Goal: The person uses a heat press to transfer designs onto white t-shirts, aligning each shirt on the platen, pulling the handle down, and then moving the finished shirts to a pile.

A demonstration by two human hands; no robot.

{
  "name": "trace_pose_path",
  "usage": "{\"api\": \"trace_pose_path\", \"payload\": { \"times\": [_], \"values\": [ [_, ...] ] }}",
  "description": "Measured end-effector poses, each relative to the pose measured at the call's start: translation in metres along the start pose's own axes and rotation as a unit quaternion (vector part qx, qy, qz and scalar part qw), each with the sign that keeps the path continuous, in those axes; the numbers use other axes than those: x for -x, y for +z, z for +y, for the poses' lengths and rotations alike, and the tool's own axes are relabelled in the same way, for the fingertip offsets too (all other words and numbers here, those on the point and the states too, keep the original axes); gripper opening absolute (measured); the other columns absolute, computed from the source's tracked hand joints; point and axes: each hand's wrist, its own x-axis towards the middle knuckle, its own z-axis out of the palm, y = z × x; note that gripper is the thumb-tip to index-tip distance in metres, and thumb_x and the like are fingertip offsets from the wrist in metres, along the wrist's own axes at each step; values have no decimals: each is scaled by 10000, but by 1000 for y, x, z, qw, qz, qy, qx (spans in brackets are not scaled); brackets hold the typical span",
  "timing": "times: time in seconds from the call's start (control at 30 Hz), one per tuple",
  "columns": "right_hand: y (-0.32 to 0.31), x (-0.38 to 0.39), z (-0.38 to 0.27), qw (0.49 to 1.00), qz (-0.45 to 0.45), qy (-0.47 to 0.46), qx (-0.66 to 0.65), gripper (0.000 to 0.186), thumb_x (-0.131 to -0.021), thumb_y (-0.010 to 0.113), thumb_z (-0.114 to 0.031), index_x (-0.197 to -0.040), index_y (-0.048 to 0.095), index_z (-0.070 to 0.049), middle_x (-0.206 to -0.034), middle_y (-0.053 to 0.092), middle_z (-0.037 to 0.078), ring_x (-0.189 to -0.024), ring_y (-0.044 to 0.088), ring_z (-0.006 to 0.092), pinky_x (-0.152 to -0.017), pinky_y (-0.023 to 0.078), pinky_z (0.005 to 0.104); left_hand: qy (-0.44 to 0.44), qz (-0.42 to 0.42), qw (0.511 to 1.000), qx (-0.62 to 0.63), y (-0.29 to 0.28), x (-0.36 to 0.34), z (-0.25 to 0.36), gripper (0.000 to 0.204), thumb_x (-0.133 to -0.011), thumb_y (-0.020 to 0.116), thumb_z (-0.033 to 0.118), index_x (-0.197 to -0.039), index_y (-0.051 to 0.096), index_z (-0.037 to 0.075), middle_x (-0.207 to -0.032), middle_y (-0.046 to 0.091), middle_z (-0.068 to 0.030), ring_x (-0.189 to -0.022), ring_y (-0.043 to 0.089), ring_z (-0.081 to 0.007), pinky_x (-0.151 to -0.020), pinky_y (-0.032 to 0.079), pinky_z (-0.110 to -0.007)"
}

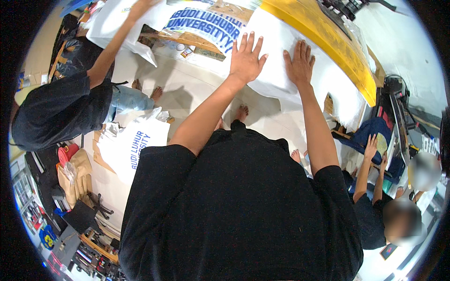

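White fabric (275,56), which looks like a shirt, is spread over the work surface in front of me and hangs over the near edge. My left hand (247,60) lies flat on its left part, fingers spread. To the right, my right hand (300,64) rests palm down on the same cloth, fingers stretched out. Neither hand grips anything. Just beyond my right hand runs the worn yellow edge (328,49) of a machine that looks like a heat press. Left of my left hand lie clear sheets with blue lettering (204,27).
A co-worker in black (56,110) stands at left, one arm over more white cloth (110,25). Printed white shirts (157,129) are piled behind my left arm. Other people sit at right; one's hands (371,147) are near a round yellowish thing. A black chair (82,216) stands lower left.
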Motion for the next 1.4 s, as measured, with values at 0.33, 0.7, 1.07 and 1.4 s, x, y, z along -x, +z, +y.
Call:
{"api": "trace_pose_path", "payload": {
  "times": [0.33,0.7,1.07,1.4],
  "values": [
    [-28,58,30,993,-33,114,10,847,-1092,373,-617,-1689,229,-34,-1753,168,259,-1622,133,465,-1252,111,704,-179,77,945,262,11,-10,-110,434,-998,581,84,-1416,552,-30,-1409,595,-282,-1310,547,-482,-1140,432,-530],
    [-26,66,32,994,-14,105,41,835,-1093,397,-598,-1676,259,-16,-1718,257,284,-1604,196,469,-1239,143,704,-155,-102,983,0,97,-18,-166,787,-1043,493,618,-1700,271,246,-1778,94,-211,-1624,56,-485,-1277,49,-682],
    [-36,78,40,990,114,79,-35,691,-1079,516,-493,-1507,493,49,-1559,435,361,-1497,348,524,-1165,279,730,-104,152,963,195,30,-39,-171,534,-1131,450,403,-1557,523,89,-1649,430,-237,-1566,273,-507,-1262,153,-668],
    [-49,47,-64,948,107,-50,-296,408,-986,713,-232,-1312,601,-14,-1303,671,217,-1254,604,402,-1082,466,515,-210,4,941,267,33,-57,-134,510,-1086,575,333,-1386,628,-76,-1248,701,-344,-1246,659,-460,-1071,501,-443]
  ]
}}
